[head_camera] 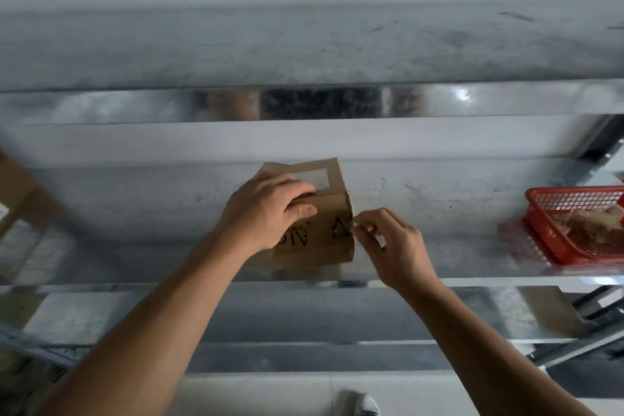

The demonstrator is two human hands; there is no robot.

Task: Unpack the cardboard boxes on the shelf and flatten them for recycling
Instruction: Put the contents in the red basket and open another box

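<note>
A small brown cardboard box stands on the metal shelf, near its front edge. A white label and clear tape sit on its top, and black print shows on its front face. My left hand presses down on the box's top left corner, fingers over the top edge and thumb on the front. My right hand is at the box's right edge, thumb and forefinger pinched on a strip of tape at the corner.
A red plastic basket with brownish scraps inside stands on the same shelf at the right. Another cardboard box sits blurred at the far left. An upper metal shelf runs above, lower shelves below. A shoe shows on the floor.
</note>
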